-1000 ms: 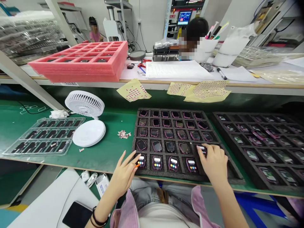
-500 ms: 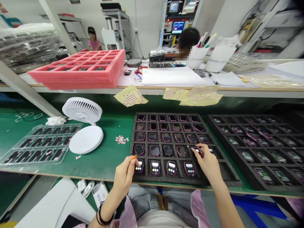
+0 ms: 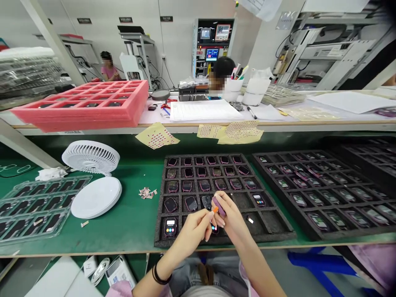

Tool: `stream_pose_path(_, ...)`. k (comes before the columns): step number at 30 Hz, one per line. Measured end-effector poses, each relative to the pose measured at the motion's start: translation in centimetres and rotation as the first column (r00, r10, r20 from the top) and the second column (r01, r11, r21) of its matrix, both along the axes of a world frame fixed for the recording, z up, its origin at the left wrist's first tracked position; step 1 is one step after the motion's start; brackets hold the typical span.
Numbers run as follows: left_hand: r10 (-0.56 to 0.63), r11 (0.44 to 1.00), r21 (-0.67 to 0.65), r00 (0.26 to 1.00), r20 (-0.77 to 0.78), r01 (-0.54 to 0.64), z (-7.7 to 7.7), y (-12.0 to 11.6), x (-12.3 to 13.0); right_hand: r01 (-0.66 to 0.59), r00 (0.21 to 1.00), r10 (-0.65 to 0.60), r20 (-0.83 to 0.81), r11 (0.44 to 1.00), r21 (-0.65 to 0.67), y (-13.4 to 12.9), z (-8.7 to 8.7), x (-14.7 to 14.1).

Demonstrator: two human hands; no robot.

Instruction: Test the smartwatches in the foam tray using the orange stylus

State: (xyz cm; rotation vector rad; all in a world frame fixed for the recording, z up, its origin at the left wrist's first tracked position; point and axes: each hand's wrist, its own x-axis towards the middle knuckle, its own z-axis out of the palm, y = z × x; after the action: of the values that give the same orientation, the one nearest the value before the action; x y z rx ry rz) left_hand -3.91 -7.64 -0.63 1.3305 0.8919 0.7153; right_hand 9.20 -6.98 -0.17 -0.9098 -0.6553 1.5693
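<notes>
My right hand (image 3: pixel 232 219) is shut on a pink-framed smartwatch (image 3: pixel 219 206), pinching it above a black foam tray (image 3: pixel 269 222). My left hand (image 3: pixel 193 231) grips a small orange-tipped tool (image 3: pixel 215 209), whose tip is right by the watch. Rows of pink watches fill the tray's cells. One watch in the front row (image 3: pixel 170 227) has its screen lit, and another (image 3: pixel 214 228) is partly hidden beneath my hands. A lit watch (image 3: pixel 258 200) lies to the right of my right hand. A small white piece (image 3: pixel 250 220) rests in a front cell.
A second foam tray of watches (image 3: pixel 324 194) lies to the right. On the left are a white fan (image 3: pixel 90 156), its round base (image 3: pixel 95 197) and a clear plastic tray (image 3: pixel 40 206). A pink foam tray (image 3: pixel 80 107) stands on the shelf behind.
My hands have come together over the tray's front middle. My right hand has lifted a watch from its cell. The view has tilted upward and shifted.
</notes>
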Motion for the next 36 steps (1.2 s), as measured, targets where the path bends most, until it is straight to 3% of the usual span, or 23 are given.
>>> stream_pose_path(9,-0.008,1.0,0.003,1.0,-0.009,0.008,0.1,0.3,-0.3,0.027,0.999,-0.028,-0.041,1.0,-0.005,0.0,-0.2,-0.3)
stream_pose_path(15,-0.049,0.994,-0.099,0.998,0.046,0.054,0.5,0.8,-0.2,-0.089,0.958,0.074,-0.276,0.995,-0.041,0.1,-0.4,-0.9)
stream_pose_path(20,-0.017,0.994,-0.107,0.999,0.029,0.02,0.5,0.9,-0.4,-0.059,0.947,0.03,-0.321,0.995,-0.083,0.5,-0.6,-1.1)
stream_pose_path(24,0.099,0.995,-0.004,0.995,0.018,-0.099,0.3,1.2,-0.4,0.008,0.973,-0.019,-0.23,0.999,-0.048,0.2,-0.8,-1.7)
stream_pose_path(26,0.167,0.983,0.082,0.986,0.01,-0.167,0.1,1.3,-0.1,0.063,0.991,-0.065,-0.118,0.998,-0.019,-0.1,-0.9,-2.1)
stream_pose_path(29,0.176,0.974,0.156,0.983,-0.047,-0.167,-0.3,1.4,0.0,0.105,0.989,-0.11,0.103,0.993,0.053,-0.1,-1.1,-1.9)
stream_pose_path(31,0.195,0.969,0.166,0.978,-0.073,-0.181,-0.4,1.5,-1.0,0.176,0.94,-0.207,0.27,0.975,0.136,0.5,-1.3,-0.2)
stream_pose_path(33,0.284,0.946,0.19,0.953,-0.103,-0.262,-0.3,1.9,-3.0,0.279,0.813,-0.36,0.457,0.931,0.237,1.5,-1.7,2.7)
stream_pose_path(36,0.518,0.83,0.373,0.82,-0.243,-0.414,-0.1,3.0,-7.5,0.281,0.454,-0.441,0.774,0.895,0.346,3.0,-3.0,7.8)
